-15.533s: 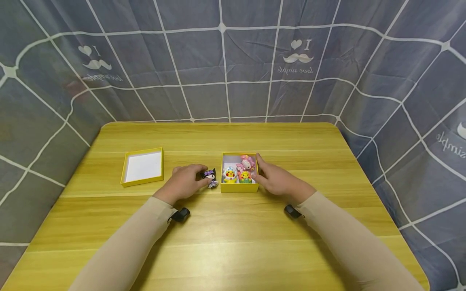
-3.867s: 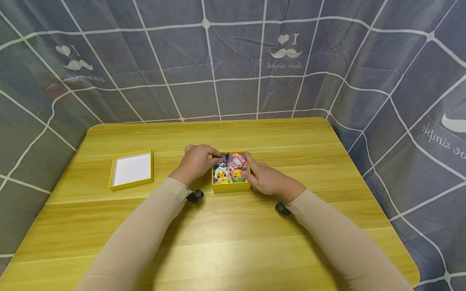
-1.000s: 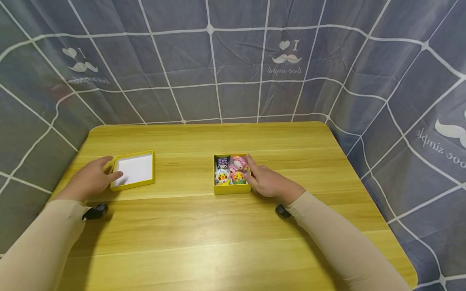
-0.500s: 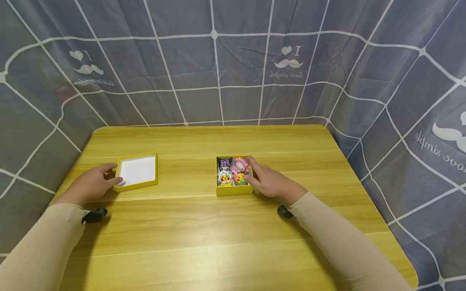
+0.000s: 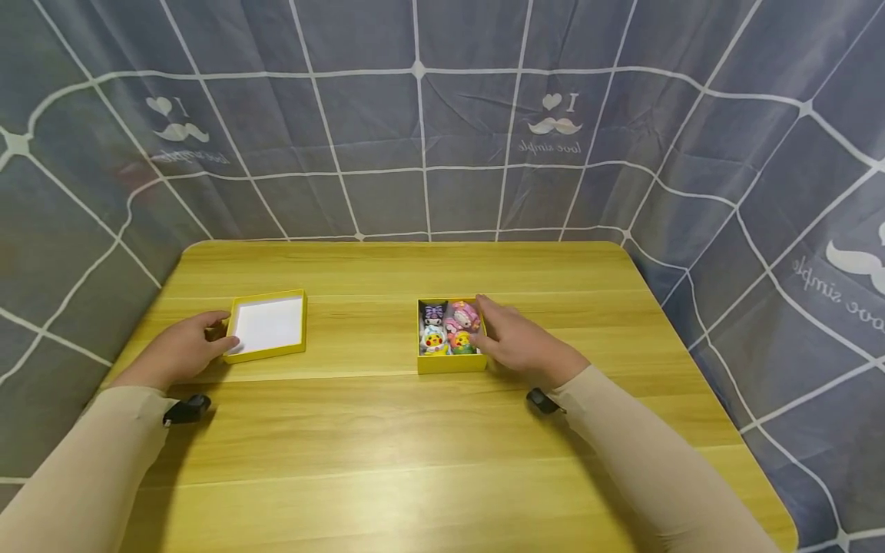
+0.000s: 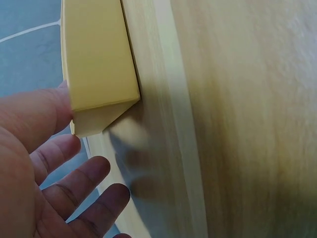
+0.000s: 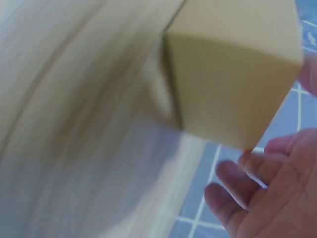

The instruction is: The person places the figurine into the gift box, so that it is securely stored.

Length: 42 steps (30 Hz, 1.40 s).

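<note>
My left hand (image 5: 176,349) pinches the left wall of a shallow yellow box lid (image 5: 268,353) with a white inside; the lid lies open side up on the table. In the left wrist view the thumb (image 6: 39,114) is over the rim and the other fingers spread outside the wall. My right hand (image 5: 522,342) holds the right side of a yellow box (image 5: 452,365), thumb over the rim. Inside sit a purple-and-black figurine (image 5: 433,313), a pink figurine (image 5: 464,316), a white-hooded yellow figurine (image 5: 434,340) and a yellow figurine with orange and green (image 5: 462,342).
Both the lid and the box stand on a wood-grain table (image 5: 442,445). A grey curtain with white grid lines (image 5: 373,123) hangs behind it and along both sides. A small black camera (image 5: 188,409) sits on the left wrist, another (image 5: 545,400) on the right.
The purple-and-black figurine has gone from the table into the box. My left hand then left the box, moved left and took the lid's edge. My right hand stays at the box.
</note>
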{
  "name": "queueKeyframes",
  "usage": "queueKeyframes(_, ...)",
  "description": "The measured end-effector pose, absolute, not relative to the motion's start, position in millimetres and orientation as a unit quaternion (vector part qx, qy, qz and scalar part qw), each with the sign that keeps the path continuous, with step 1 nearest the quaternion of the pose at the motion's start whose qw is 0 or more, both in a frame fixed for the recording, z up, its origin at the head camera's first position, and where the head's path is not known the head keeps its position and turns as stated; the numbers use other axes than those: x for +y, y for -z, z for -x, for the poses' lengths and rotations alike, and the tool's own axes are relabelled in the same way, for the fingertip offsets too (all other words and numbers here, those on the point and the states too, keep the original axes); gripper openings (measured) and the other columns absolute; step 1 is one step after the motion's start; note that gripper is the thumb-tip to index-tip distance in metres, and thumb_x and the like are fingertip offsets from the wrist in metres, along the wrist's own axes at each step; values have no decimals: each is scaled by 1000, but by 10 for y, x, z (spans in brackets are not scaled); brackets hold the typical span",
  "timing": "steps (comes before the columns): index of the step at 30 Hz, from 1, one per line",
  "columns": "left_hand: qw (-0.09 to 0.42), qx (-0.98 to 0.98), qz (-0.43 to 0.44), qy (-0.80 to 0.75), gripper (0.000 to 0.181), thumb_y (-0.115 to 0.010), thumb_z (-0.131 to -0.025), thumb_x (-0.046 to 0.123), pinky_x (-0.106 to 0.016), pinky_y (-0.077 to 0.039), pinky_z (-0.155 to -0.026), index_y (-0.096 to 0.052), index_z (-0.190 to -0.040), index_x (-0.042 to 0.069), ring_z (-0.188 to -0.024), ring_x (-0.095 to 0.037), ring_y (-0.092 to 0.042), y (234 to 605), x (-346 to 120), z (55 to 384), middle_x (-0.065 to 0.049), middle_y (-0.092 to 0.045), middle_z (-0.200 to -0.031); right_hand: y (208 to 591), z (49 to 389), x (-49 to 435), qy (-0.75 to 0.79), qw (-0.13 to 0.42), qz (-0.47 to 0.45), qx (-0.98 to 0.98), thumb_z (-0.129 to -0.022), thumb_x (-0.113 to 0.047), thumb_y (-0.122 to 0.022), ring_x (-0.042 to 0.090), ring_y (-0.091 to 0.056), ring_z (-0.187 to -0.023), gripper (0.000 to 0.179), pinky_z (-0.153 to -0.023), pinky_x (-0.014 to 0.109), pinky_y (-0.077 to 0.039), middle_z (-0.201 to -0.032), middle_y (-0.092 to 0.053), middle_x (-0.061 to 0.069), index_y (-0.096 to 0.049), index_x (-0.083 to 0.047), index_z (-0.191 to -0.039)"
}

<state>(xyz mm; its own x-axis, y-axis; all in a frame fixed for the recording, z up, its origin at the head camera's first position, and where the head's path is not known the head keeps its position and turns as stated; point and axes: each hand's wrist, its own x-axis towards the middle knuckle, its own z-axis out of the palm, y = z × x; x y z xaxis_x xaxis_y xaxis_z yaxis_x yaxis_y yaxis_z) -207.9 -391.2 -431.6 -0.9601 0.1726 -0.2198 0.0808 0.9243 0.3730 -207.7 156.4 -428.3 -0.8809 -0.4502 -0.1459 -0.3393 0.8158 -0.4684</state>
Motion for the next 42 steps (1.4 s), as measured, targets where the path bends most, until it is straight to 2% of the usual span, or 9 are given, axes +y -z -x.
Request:
queueKeyframes(7,122,971,-69,-191,83,-56,-108,49,-72,-40,-106,-32,-157,-14,-131,-61,-50,4321,-3918,2072,-40,-53,-145,4085,2046,1290,210,19,185,960,-109,-43,-53,41,-24,-159,77,-129,59,-22,-176,-20,18,-22,-4,-168)
queueKeyframes(14,126,970,-65,-195,83,-56,-108,48,-72,-40,-106,-30,-158,-14,-132,-61,-49,4327,-3921,2075,-40,-53,-145,3910,2058,890,242,0,205,948,-110,-40,-54,40,-24,-159,72,-129,57,-23,-175,-23,16,-26,-6,-167)
queueKeyframes(22,128,970,-58,-199,80,-55,-109,45,-71,-41,-105,-30,-159,-12,-131,-60,-51,4324,-3922,2072,-38,-52,-147,3769,2068,325,244,16,238,940,-111,-39,-52,36,-21,-162,72,-132,52,-19,-176,-21,14,-23,-7,-168)
queueKeyframes(30,125,968,-60,-209,76,-51,-111,43,-71,-41,-106,-30,-160,-11,-133,-59,-50,4355,-3935,2082,-38,-51,-149,3751,2123,-243,249,38,248,935,-111,-40,-52,32,-24,-162,71,-132,45,-22,-175,-25,11,-23,-10,-169)
queueKeyframes(36,125,966,-60,-219,71,-50,-112,36,-71,-41,-107,-29,-161,-10,-134,-59,-50,4368,-3950,2098,-38,-50,-149,3818,2194,-631,260,45,252,931,-111,-36,-52,30,-31,-160,68,-130,42,-28,-172,-32,12,-27,-8,-168)
queueKeyframes(42,118,964,-59,-229,66,-49,-112,32,-71,-40,-108,-31,-160,-11,-135,-60,-47,4379,-3954,2108,-39,-50,-149,3927,2255,-997,276,87,227,930,-112,-35,-51,25,-35,-158,66,-126,36,-34,-171,-34,9,-27,-12,-168)
